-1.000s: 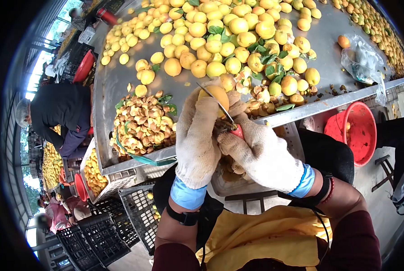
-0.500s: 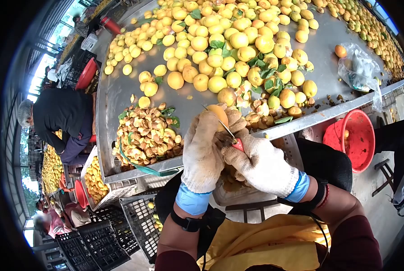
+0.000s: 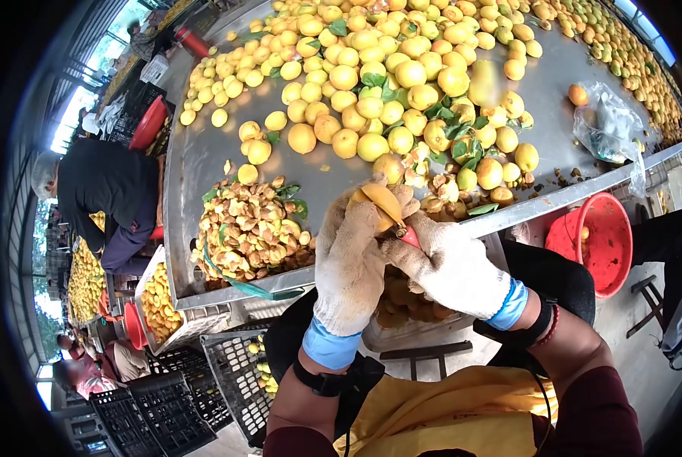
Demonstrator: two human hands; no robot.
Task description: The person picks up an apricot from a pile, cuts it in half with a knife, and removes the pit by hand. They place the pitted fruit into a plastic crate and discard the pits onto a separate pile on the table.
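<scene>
Over the crate, the left hand grips a fruit, fingers curled around it.

2 off-white gloves | 2 blue cuffs | maroon sleeves | yellow apron

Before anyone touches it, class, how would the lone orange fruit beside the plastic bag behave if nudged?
The lone fruit would probably roll, being rounded and on smooth-looking metal table. The plastic bag, thin and crumpled, might slow it on that side but would likely give.
</scene>
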